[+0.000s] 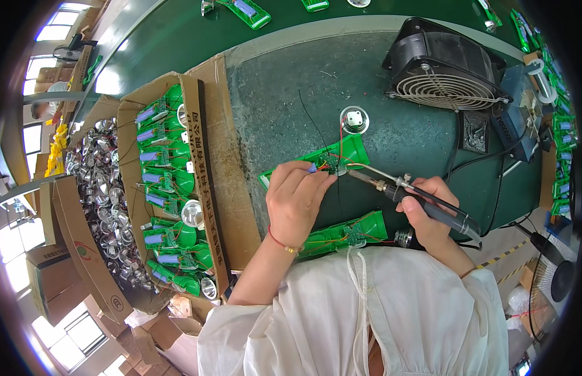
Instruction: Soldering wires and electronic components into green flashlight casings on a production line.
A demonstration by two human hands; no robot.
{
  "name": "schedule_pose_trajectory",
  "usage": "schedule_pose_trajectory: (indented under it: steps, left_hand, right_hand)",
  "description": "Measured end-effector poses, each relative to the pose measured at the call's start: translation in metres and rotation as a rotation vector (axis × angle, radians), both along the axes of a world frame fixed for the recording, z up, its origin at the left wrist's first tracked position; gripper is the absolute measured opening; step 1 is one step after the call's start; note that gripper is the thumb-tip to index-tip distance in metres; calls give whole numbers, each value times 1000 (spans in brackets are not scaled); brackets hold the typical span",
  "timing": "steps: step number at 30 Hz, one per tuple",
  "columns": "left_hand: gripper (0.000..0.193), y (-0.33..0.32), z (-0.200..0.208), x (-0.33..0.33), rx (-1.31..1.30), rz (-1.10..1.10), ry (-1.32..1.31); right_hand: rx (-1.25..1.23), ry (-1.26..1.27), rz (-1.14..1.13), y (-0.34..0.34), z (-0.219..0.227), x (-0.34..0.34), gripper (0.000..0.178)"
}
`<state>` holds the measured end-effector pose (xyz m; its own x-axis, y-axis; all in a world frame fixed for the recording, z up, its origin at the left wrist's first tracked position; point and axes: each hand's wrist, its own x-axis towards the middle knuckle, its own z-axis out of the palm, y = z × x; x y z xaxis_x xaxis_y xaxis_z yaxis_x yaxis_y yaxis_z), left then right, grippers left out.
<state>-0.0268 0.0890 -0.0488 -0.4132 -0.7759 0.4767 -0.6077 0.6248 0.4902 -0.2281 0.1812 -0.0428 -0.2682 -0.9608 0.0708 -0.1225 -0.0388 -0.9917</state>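
1. While the right hand [430, 230] is wrapping closed fingers around a soldering iron [450, 220], the iron is pointing toward ten o'clock, its tip close to the circuit board [331, 161].
2. At the board's seven-to-eight o'clock, the left hand [297, 197] is bunching thumb and fingers nearly together; whether they are gripping anything, I cannot tell.
3. The board is sitting on a long green housing [355, 148], which is lying on the dark green surface [266, 119] at the left fingertips.
4. At the board's one o'clock, a round reflector [354, 120] is lying, a red wire [341, 138] running down from it.
5. Near six o'clock, a second housing [372, 227] is lying beside the white garment [341, 301].
6. Farther out at two o'clock, a black fan [444, 59] is standing, a blue box [515, 128] just beside it.
7. Around nine o'clock, a cardboard carton [197, 150] is holding a row of green housings [184, 182]; beyond it, another carton [72, 219] is holding heaped, shiny reflectors [103, 188].
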Motion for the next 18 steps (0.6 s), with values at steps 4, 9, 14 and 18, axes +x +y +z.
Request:
schedule_pose_trajectory:
  steps: [4,9,14,18]
  left_hand:
    - [15,0,2,-1,3,4,1]
    - [14,-1,6,-2,29,4,-6]
    - [13,-4,8,-3,51,-19,-29]
    - [12,-3,13,-1,57,6,-57]
  right_hand:
    - [-23,-91,-71,4,2,-4,15]
    - [-8,-87,-171,21,3,-14,14]
    - [-94,-3,-508,50,-13,-46,18]
    - [-237,549,-590,59,-20,-73,19]
